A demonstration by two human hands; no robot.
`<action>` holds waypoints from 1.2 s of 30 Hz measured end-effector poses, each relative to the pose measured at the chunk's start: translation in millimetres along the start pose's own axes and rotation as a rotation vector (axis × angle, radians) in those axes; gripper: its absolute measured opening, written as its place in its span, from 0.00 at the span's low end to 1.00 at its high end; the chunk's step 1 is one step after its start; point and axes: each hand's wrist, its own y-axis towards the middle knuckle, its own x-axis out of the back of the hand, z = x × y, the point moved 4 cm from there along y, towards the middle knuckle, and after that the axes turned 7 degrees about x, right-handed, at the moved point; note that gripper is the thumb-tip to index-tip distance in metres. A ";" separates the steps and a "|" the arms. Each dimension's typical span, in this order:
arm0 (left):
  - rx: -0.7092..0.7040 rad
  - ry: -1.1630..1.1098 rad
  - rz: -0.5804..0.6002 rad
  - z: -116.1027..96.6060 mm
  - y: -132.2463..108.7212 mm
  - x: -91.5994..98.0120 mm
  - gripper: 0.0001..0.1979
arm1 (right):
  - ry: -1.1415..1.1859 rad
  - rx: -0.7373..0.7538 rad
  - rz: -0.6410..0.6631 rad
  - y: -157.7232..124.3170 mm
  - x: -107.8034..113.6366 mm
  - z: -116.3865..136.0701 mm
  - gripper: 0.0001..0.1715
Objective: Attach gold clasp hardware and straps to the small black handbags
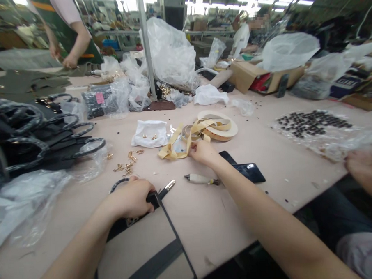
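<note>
My left hand (133, 196) is closed over the upper edge of a grey and black handbag (144, 250) lying at the table's front edge. A black strap with a metal tip (167, 188) sticks out beside the bag's corner. Further forward, my right hand (205, 153) pinches at a loose yellow tape (174, 151), its fingertips partly hidden. Just behind that hand lies a roll of tape (230, 131) with loops on top. A tool with a wrapped handle (201, 179) rests left of my right forearm. Gold-coloured metal fittings (127, 168) are scattered beyond my left hand.
Black bags with looped handles (28, 138) are piled at left. A dark phone (250, 172) lies right of my forearm. Small dark pieces (314, 121) cover a plastic sheet. A metal post (147, 46) rises mid-table. Another person's hand (364, 166) rests at the right edge.
</note>
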 end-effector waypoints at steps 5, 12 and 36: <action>0.005 0.052 0.097 1.2 1.4 4.0 0.12 | -0.009 -0.016 0.061 18.6 -18.4 -1.1 0.04; -0.079 0.101 0.149 2.6 0.3 10.6 0.13 | 0.143 -0.071 -0.095 -15.2 6.6 3.8 0.12; -0.096 0.018 0.139 14.3 5.6 8.3 0.11 | 0.877 0.044 0.441 -122.8 -99.3 113.0 0.02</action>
